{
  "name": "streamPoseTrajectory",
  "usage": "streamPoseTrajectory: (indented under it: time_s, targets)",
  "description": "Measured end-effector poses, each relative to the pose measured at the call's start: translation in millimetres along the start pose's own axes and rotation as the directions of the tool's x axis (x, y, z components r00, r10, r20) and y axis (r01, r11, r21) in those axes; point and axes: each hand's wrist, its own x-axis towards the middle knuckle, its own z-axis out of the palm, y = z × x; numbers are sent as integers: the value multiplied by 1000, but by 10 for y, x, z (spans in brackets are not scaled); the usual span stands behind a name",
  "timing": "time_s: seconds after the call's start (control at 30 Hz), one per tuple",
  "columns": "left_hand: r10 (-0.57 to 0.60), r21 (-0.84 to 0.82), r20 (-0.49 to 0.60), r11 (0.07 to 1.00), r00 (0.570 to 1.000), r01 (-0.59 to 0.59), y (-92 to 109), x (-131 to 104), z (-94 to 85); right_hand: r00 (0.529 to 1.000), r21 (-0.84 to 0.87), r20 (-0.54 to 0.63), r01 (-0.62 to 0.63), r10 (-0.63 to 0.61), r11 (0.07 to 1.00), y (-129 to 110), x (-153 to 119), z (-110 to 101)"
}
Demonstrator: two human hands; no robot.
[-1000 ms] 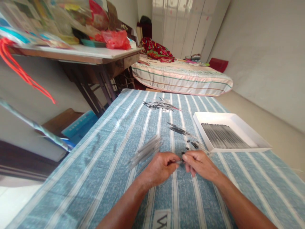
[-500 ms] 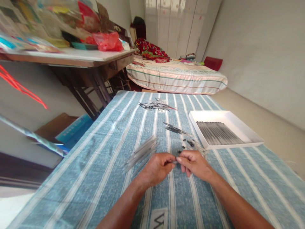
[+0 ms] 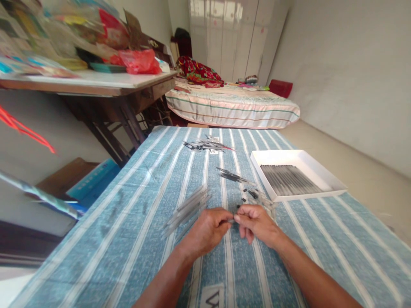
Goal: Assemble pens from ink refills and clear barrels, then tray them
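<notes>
Over the near middle of the table, my left hand [image 3: 210,226] and my right hand [image 3: 257,224] meet at the fingertips. Both are closed in a pinch on a thin greyish pen piece [image 3: 231,221], mostly hidden by the fingers. Left of my left hand lies a bundle of translucent grey pen barrels [image 3: 188,207]. Just beyond my right hand are small black pen caps [image 3: 253,194] and some clear pieces [image 3: 266,201], blurred. Farther back is a small bunch of dark thin refills [image 3: 231,175].
A white open box [image 3: 327,171] at the right holds a row of black-topped pens [image 3: 289,179]. Another heap of thin dark pieces [image 3: 205,145] lies at the far end of the striped tablecloth [image 3: 128,239]. A cluttered side table [image 3: 138,79] stands left, a bed [image 3: 231,105] behind.
The whole view has shifted slightly, so things appear a little farther left and lower. Both hands keep their fingertip pinch in nearly the same place over the cloth.
</notes>
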Motion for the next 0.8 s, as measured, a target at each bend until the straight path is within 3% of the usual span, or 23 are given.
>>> streamPoseTrajectory:
  time_s: [0.17, 0.33, 0.43, 0.53, 0.7, 0.8]
  targets:
    - [-3, 85, 0, 996, 1000, 3, -2, 14, 0, 998, -88, -41, 44, -48, 995, -57, -34, -112]
    - [-16, 100, -48, 995, 999, 21, -30, 35, -14, 940, -214, -335, -2, -72, 977, -21, -61, -481]
    - [-20, 74, -80, 997, 997, 26, -54, 37, -9, 903, -391, -396, -3, -165, 920, 21, -68, -650]
    - [-43, 38, -93, 998, 995, 46, -74, 39, 10, 895, -684, -362, -66, -260, 727, -7, -39, -673]
    - [-78, 12, -113, 997, 990, 80, -95, 42, 20, 947, -926, -301, -262, -114, 272, -161, 121, -526]
    - [-92, -32, -159, 996, 983, 88, -98, 39, 4, 958, -950, -278, -265, -63, 167, -231, 177, -471]
